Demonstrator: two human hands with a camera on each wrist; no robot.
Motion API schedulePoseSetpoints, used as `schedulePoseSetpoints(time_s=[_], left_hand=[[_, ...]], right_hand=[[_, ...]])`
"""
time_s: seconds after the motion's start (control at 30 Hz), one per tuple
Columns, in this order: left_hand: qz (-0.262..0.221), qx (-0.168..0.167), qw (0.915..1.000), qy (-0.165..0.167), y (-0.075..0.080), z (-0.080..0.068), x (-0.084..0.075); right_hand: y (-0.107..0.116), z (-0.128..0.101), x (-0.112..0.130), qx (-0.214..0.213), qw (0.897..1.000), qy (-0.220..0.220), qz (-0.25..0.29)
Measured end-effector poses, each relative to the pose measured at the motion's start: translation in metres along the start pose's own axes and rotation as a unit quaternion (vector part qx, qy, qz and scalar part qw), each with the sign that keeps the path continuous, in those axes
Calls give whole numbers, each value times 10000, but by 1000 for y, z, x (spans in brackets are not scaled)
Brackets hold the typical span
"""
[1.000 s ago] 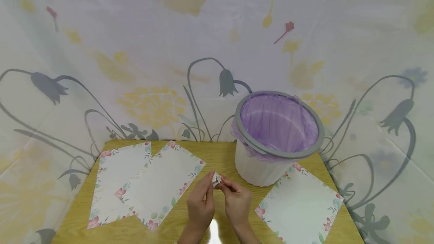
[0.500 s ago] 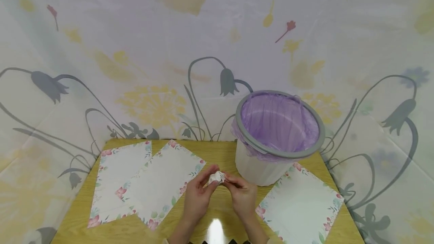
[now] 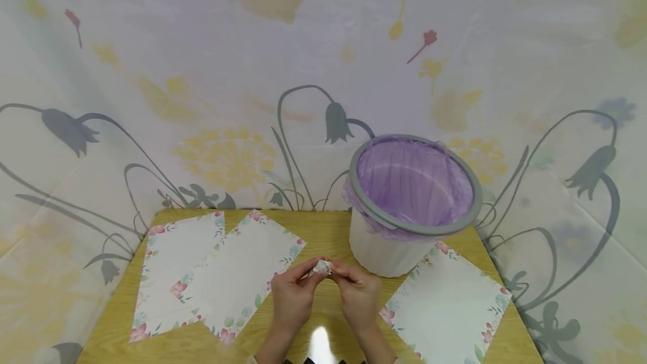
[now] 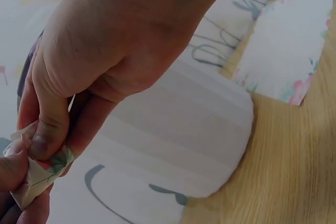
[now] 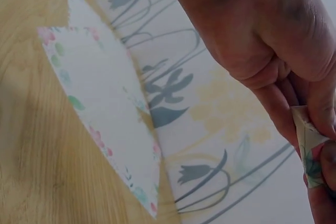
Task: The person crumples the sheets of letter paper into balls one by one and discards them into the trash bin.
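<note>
Between my two hands, low in the middle of the head view, is a small crumpled wad of paper (image 3: 322, 267). My left hand (image 3: 294, 299) grips it from the left, with the thumb on its near side. From the other side my right hand (image 3: 361, 299) pinches the wad, its fingers bent at the paper. Up close in the left wrist view, the folded paper (image 4: 39, 179) shows a pink and green print. The right wrist view shows the paper (image 5: 311, 156) squeezed between fingers and thumbs at the right edge. The fingers hide much of it.
A white bin (image 3: 379, 251) with a grey rim and purple liner (image 3: 414, 184) stands behind my right hand. Two overlapping flower-bordered sheets, one (image 3: 177, 285) partly under the other (image 3: 247, 268), lie left on the wooden table (image 3: 323, 229). Another sheet (image 3: 450, 308) lies right. A patterned cloth (image 3: 227, 72) hangs behind.
The left fingers opened wider round the paper half a second ago and have now closed in on it. The right fingers have moved in against it. Bin and sheets stay put.
</note>
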State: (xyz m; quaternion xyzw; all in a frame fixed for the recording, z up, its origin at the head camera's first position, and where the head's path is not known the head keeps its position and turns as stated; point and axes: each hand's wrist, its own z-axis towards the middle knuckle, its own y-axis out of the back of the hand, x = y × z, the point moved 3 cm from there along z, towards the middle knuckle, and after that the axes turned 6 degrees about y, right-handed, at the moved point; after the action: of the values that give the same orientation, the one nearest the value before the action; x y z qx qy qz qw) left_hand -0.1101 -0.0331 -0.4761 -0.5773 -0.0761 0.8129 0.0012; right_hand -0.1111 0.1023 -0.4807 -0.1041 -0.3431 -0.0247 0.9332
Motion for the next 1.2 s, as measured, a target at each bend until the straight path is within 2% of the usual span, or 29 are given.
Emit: schedulePoseSetpoints(time_s=[0.07,0.13,0.47,0.73,0.8,1.0,1.2], left_hand=[[132,-86,9996,-254,-1,0,-1],[151,-78,9993,-346,0,0,-2],[280,218,9994,-5,6,7,-4],[193,215,9996,55,9,7,0],[196,215,9995,90,10,8,0],[164,194,9996,141,15,9,2],[-22,229,9995,229,18,7,2]], right_hand=[[0,0,-1,-27,10000,-51,-70],[0,-1,-2,-11,9998,-160,-107],[4,2,0,542,9946,-873,-132],[7,3,0,934,9869,-1098,-728],[10,3,-1,969,9854,-1188,-740],[22,8,-1,955,9810,-1487,-797],[53,14,-3,467,9850,-1400,-889]])
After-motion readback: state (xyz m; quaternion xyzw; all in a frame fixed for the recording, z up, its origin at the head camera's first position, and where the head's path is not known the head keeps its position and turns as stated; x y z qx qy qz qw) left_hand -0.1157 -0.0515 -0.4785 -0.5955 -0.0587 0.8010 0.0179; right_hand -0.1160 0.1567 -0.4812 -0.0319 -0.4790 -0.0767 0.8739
